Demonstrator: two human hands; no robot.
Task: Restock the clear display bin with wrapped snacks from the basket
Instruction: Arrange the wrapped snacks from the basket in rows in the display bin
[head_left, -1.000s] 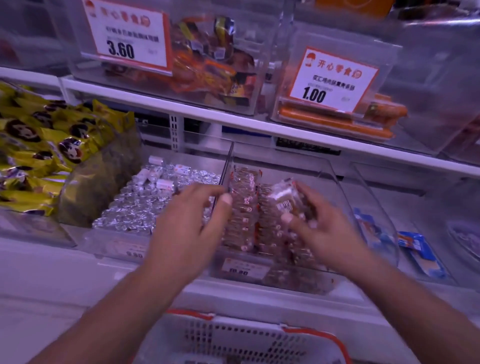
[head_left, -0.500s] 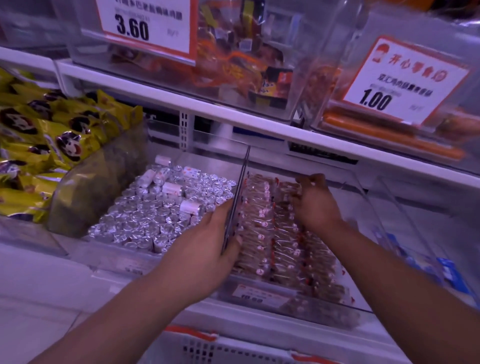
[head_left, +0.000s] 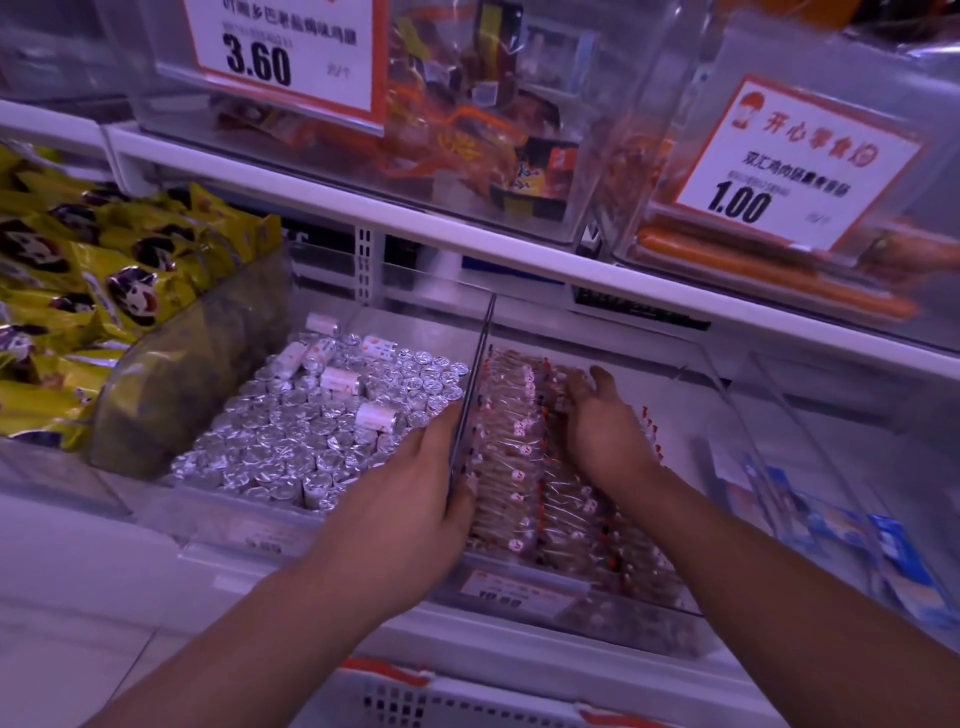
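Neighbouring shelf stock
Foil-wrapped rolls (head_left: 311, 441) are filling the left bin; yellow packets (head_left: 93, 291) are lying beside; price card (head_left: 795, 166) is hanging above.

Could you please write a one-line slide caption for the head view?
Left hand grips the clear divider while right hand presses wrapped snacks into the display bin.

Left hand (head_left: 410, 499) gripping, right hand (head_left: 605, 421) flat.

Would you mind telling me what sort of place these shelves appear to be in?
Most likely a snack aisle in a shop. Price cards, one reading 3.60 and one reading 1.00, hang on clear display bins of wrapped snacks on white shelving, with a shopping basket below.
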